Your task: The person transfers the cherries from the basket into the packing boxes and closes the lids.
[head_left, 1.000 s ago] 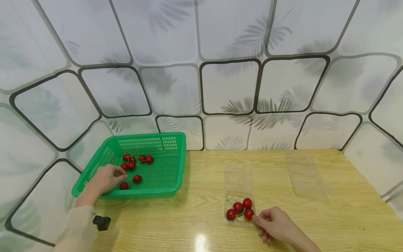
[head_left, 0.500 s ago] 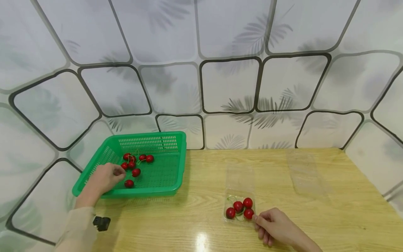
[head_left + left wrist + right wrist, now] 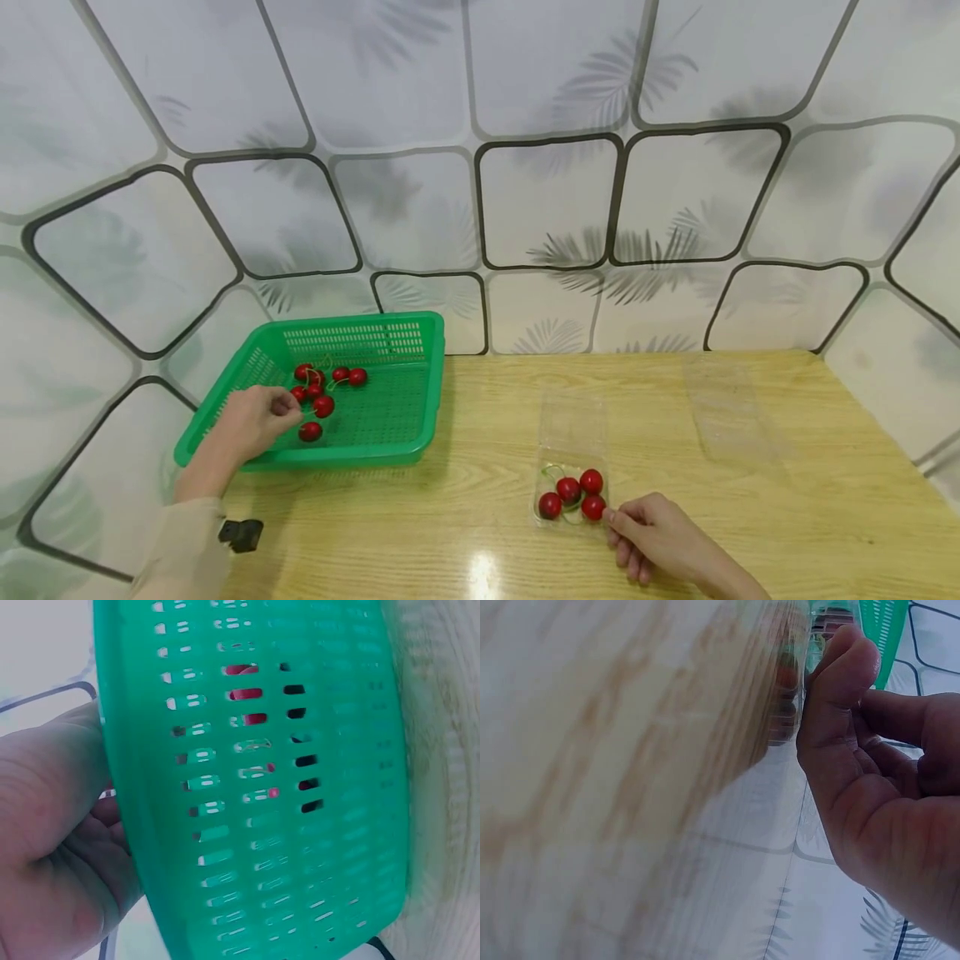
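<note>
My left hand (image 3: 253,423) reaches over the near-left rim of the green basket (image 3: 408,454), thumb and fingertips pinched together at a thin cherry stem. Just right of those fingertips are two red cherries, an upper cherry (image 3: 323,406) and a lower cherry (image 3: 311,432). In the left wrist view the basket wall (image 3: 300,855) hides the fingertips. On the table, my right hand (image 3: 656,533) pinches the right edge of a clear plastic clamshell box (image 3: 540,521). Its lid (image 3: 573,421) lies folded back; several cherries (image 3: 569,490) with stems sit inside.
Several more cherries (image 3: 315,390) lie farther back in the basket. A clear plastic sheet or container (image 3: 727,408) lies flat at the back right of the wooden table (image 3: 480,492). Patterned cloth walls (image 3: 547,208) stand behind and at both sides.
Inside the basket the two cherries near my left fingertips have shifted: the upper moved back, the lower back and right. My left hand has barely moved. The right hand stays at the box.
</note>
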A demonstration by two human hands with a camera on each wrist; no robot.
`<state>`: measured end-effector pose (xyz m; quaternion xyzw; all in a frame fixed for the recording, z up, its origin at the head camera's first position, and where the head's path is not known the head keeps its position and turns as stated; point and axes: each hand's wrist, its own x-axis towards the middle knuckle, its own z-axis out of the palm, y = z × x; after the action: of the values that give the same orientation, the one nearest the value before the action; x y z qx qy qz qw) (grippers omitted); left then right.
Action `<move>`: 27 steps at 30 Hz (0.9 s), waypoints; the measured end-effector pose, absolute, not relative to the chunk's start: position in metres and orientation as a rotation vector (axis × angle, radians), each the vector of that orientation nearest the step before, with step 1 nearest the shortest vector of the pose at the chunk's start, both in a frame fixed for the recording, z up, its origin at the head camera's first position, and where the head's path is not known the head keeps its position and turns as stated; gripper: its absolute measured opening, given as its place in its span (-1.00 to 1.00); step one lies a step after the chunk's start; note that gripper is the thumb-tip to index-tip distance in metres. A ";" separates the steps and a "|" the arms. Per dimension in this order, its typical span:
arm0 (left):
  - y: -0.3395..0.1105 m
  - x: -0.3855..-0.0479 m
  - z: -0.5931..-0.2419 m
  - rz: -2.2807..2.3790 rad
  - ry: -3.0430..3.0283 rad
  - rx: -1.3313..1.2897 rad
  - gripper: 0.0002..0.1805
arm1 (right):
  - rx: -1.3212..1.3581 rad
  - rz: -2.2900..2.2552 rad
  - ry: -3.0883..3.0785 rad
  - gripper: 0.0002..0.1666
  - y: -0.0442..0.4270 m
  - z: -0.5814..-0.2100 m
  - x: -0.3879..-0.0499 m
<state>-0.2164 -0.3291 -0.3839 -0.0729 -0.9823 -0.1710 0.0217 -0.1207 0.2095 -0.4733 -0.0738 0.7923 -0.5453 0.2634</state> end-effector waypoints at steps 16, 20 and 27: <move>-0.315 -0.211 -0.377 -0.537 -2.989 -0.318 -0.80 | -0.209 -1.487 2.133 -0.54 0.207 -0.470 -0.122; -0.310 -0.210 -0.375 -0.508 -2.971 -0.338 -0.82 | -0.189 -1.472 2.145 -0.55 0.207 -0.471 -0.122; -0.296 -0.202 -0.367 -0.540 -2.946 -0.335 -0.86 | -0.157 -1.438 2.169 -0.57 0.207 -0.472 -0.121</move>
<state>-0.2023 -0.2956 -0.3673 -0.1108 -0.9755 -0.1787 0.0642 -0.1210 0.2068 -0.4723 -0.0583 0.8024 -0.5320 0.2642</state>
